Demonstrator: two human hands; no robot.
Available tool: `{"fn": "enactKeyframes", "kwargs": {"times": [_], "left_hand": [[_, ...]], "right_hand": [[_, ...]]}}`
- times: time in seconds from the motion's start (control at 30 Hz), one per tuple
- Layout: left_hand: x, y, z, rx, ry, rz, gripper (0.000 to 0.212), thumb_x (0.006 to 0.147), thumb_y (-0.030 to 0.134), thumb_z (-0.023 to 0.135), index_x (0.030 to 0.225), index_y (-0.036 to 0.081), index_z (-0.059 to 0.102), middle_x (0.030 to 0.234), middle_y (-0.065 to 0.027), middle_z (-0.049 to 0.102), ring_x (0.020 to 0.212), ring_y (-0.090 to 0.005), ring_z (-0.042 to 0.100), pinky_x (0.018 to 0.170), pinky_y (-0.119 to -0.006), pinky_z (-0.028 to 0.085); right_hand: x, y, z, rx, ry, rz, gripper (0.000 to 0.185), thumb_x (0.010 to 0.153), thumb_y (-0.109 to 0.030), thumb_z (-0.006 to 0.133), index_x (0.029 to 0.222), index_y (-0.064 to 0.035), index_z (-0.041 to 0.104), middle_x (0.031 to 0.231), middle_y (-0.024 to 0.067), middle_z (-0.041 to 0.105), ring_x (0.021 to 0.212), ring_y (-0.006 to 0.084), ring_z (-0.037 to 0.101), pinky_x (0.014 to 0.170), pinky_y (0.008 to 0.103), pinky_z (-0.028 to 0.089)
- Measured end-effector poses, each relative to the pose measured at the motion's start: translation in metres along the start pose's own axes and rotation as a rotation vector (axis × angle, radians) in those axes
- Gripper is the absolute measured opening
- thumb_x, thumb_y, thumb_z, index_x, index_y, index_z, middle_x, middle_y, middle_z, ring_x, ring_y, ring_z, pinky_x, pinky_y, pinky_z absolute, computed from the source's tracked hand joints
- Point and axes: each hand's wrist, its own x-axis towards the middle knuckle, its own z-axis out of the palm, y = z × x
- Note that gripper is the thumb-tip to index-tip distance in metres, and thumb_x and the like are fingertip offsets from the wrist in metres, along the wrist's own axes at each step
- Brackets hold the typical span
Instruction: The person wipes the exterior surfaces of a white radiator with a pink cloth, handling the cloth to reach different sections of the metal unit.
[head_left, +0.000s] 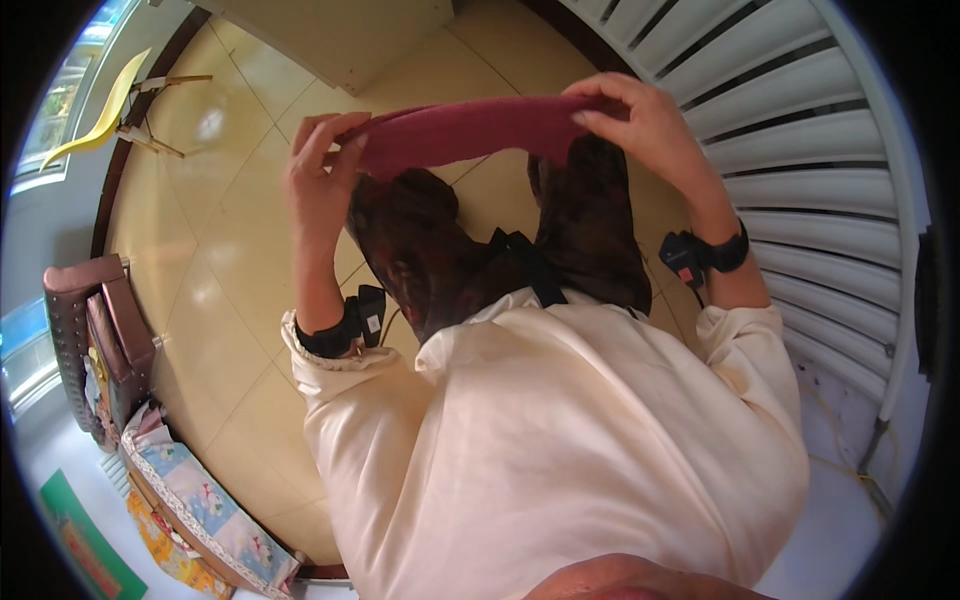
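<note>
A dark red cloth (472, 131) is stretched between my hands above my knees. Its lower edge is uneven, and its upper edge looks folded. My left hand (322, 150) pinches one end between thumb and fingers. The other end is gripped by my right hand (630, 120), with the thumb below and the fingers over the top. Each forearm wears a black strap with a small black device. Below the cloth are my legs in dark patterned trousers (420, 247).
A white slatted radiator (810, 165) stands close on the right. A pale cabinet (337, 37) is ahead. Along the left wall are a yellow chair (112, 112), a brown padded armchair (127, 322) and a seat with patterned covers (202, 495). The floor (217, 300) is tiled.
</note>
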Motion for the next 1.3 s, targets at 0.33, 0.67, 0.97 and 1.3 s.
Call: {"fn": "enactKeyframes", "kwargs": {"times": [0.33, 0.67, 0.97, 1.3], "left_hand": [[0.026, -0.031, -0.011, -0.828, -0.152, -0.238, 0.028, 0.093, 0.024, 0.052, 0.104, -0.001, 0.054, 0.099, -0.0096, 0.063, 0.094, -0.0184, 0.06, 0.081, -0.031, 0.049], [0.029, 0.029, 0.079, -1.37, -0.223, -0.484, 0.044, 0.096, 0.04, 0.042, 0.124, 0.007, 0.047, 0.114, -0.0065, 0.06, 0.104, -0.0171, 0.058, 0.085, -0.032, 0.05], [0.031, 0.064, 0.134, -0.891, -0.087, -0.141, 0.04, 0.083, 0.005, 0.061, 0.121, 0.004, 0.048, 0.117, -0.0097, 0.055, 0.106, -0.0217, 0.055, 0.088, -0.033, 0.047], [-0.006, 0.066, 0.085, 0.156, -0.14, 0.496, 0.04, 0.075, -0.003, 0.061, 0.114, 0.002, 0.055, 0.129, -0.0171, 0.049, 0.119, -0.0363, 0.047, 0.097, -0.041, 0.04]], "right_hand": [[0.048, 0.006, -0.026, 0.551, -0.158, 0.128, 0.015, 0.089, -0.021, 0.059, 0.096, -0.0077, 0.06, 0.1, -0.0016, 0.059, 0.084, 0.0083, 0.058, 0.078, 0.0222, 0.046], [0.037, -0.019, 0.02, 0.735, 0.034, 0.127, 0.036, 0.09, -0.029, 0.059, 0.115, -0.0034, 0.056, 0.108, 0.0026, 0.06, 0.094, 0.0101, 0.058, 0.076, 0.0231, 0.049], [-0.012, 0.007, 0.022, 0.819, 0.395, -0.004, 0.053, 0.097, -0.046, 0.037, 0.133, -0.0081, 0.043, 0.124, 0.0067, 0.054, 0.109, 0.0166, 0.054, 0.09, 0.0326, 0.043], [-0.081, 0.015, -0.106, 1.155, 1.216, -0.497, 0.055, 0.097, -0.044, 0.033, 0.137, -0.0062, 0.036, 0.137, 0.0088, 0.044, 0.125, 0.0246, 0.041, 0.106, 0.0438, 0.031]]}}
